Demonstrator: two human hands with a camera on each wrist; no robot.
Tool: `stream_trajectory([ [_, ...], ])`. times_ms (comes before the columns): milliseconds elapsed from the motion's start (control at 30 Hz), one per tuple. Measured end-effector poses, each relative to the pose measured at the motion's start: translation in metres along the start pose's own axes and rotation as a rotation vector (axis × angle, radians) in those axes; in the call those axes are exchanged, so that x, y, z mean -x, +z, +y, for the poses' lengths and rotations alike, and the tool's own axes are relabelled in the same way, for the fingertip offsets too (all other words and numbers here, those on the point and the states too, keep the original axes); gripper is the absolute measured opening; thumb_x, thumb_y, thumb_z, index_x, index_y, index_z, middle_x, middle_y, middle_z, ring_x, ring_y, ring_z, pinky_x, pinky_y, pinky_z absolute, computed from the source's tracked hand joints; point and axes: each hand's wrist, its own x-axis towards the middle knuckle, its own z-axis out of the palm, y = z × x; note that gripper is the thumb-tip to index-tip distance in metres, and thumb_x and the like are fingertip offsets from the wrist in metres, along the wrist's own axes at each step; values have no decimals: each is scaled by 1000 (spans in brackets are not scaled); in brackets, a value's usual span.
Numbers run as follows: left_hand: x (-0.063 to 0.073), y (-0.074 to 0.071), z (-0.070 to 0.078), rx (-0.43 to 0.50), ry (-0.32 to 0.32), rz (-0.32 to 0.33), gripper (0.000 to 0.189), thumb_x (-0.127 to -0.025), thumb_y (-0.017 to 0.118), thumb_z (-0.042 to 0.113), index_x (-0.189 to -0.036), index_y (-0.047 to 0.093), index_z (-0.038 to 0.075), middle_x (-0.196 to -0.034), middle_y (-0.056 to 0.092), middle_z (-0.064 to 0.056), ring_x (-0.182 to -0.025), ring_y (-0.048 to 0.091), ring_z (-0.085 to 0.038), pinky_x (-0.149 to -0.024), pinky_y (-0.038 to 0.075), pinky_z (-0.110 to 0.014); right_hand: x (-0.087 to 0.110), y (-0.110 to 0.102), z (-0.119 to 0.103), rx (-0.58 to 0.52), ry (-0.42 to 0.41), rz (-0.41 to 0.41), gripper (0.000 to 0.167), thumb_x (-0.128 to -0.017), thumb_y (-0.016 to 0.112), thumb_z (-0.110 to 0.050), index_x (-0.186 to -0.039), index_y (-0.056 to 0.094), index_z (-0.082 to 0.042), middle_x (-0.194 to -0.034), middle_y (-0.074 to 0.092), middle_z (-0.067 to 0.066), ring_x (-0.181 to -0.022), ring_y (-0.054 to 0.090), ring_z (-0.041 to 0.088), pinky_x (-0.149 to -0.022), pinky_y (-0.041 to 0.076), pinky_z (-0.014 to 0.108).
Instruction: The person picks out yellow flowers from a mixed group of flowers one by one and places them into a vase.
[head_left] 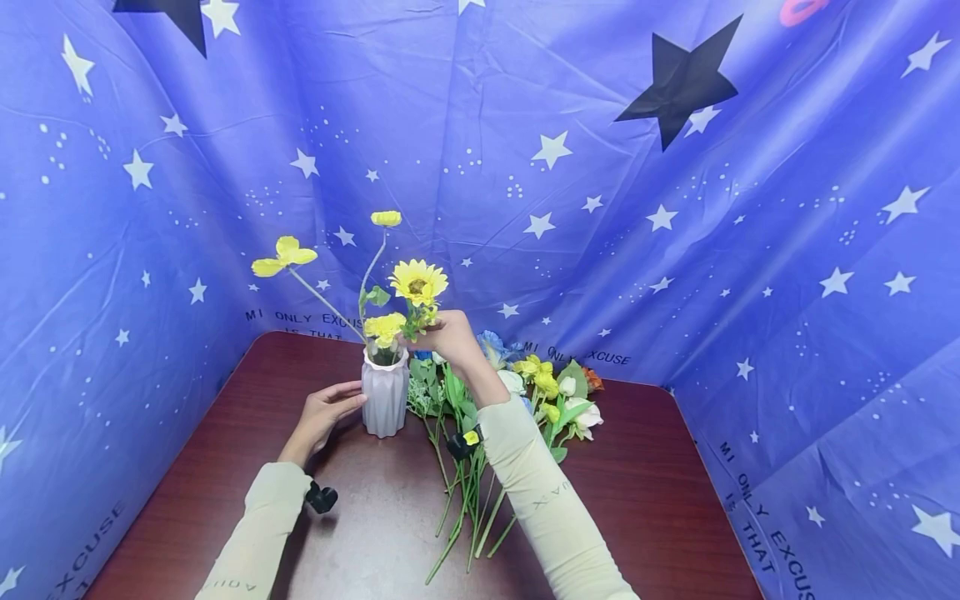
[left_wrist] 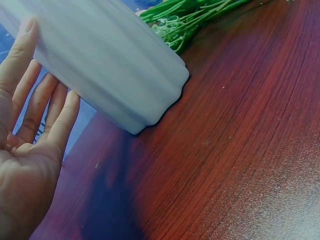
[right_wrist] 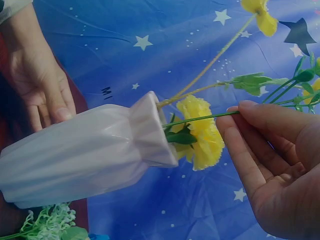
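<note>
A pale ribbed vase [head_left: 385, 400] stands upright on the table, holding a few yellow flowers, among them a ruffled carnation [right_wrist: 201, 132] low at its mouth. My left hand [head_left: 324, 417] touches the vase's left side, thumb and fingertips against the wall, fingers fairly straight in the left wrist view. Above the rim, my right hand [right_wrist: 280, 160] pinches a thin green stem [right_wrist: 200, 118] between thumb and fingers. That stem belongs to a yellow sunflower [head_left: 418, 282], and its lower end reaches into the vase mouth. Behind the right hand, part of the bouquet is hidden.
Right of the vase lies a pile of loose flowers with white, blue, yellow and orange heads, their green stems [head_left: 468, 508] pointing toward the front. The dark red wooden table [head_left: 637, 492] is enclosed by a blue star-printed cloth [head_left: 480, 100] at back and sides.
</note>
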Motion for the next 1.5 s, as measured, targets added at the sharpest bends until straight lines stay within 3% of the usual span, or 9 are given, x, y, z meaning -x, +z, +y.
stream_trajectory([
  [167, 0, 0, 0, 6, 1, 0, 26, -91, 73, -1, -104, 74, 21, -90, 75, 11, -94, 72, -6, -87, 62, -22, -1, 5, 5, 54, 26, 8, 25, -79, 81, 7, -103, 76, 8, -100, 77, 19, -90, 75, 21, -85, 64, 34],
  [300, 1, 0, 0, 4, 3, 2, 24, -91, 74, 0, -105, 73, 20, -90, 75, 11, -92, 71, -5, -86, 61, -21, -1, 8, 9, 61, 42, 9, 30, -78, 79, 12, -107, 75, 9, -105, 76, 23, -92, 75, 24, -84, 65, 34],
  [433, 1, 0, 0, 7, 1, 5, 25, -90, 75, 0, -105, 73, 20, -89, 75, 11, -90, 71, -3, -86, 62, -21, 0, 10, 12, 78, 42, 6, 28, -76, 77, 15, -104, 75, 10, -100, 76, 24, -78, 71, 16, -80, 65, 34],
  [567, 0, 0, 0, 3, -4, 6, 25, -90, 75, 1, -104, 74, 22, -89, 75, 11, -88, 71, -3, -88, 62, -24, 1, 12, 13, 87, 32, 5, 19, -76, 76, 14, -95, 73, 13, -91, 76, 22, -69, 66, 10, -83, 65, 42],
  [667, 0, -1, 0, -9, -7, 3, 25, -90, 75, 1, -106, 74, 20, -89, 74, 11, -88, 71, -3, -91, 62, -27, 1, 15, 14, 80, 28, 5, 17, -76, 76, 14, -93, 72, 14, -90, 76, 21, -70, 67, 10, -84, 65, 43],
  [767, 0, 0, 1, -9, -9, 3, 25, -90, 75, 0, -106, 74, 19, -89, 75, 11, -88, 71, -3, -91, 62, -28, 1, 17, 16, 96, 19, 6, 18, -76, 77, 14, -93, 73, 13, -92, 76, 22, -71, 68, 11, -78, 66, 34],
  [933, -1, 0, 1, 9, -1, 3, 28, -90, 74, -1, -99, 75, 26, -89, 75, 10, -86, 72, -3, -87, 62, -23, 2, 20, 18, 148, 10, 6, 17, -75, 73, 15, -92, 74, 12, -93, 76, 24, -74, 70, 16, -76, 65, 32],
  [1267, -1, -1, 0, -6, -2, -5, 25, -91, 75, 1, -108, 74, 18, -91, 75, 12, -90, 71, -2, -90, 62, -24, 3, 25, 18, 271, -37, -15, 12, -79, 81, 2, -91, 77, 5, -94, 77, 19, -69, 64, 6, -68, 60, 24],
  [1500, -1, -1, -1, 9, 1, -8, 25, -91, 75, 4, -98, 74, 29, -90, 75, 12, -89, 72, -4, -88, 62, -22, 5, 27, 18, 261, -61, -23, 12, -80, 83, -1, -90, 78, 4, -91, 77, 18, -69, 67, 7, -70, 63, 27],
])
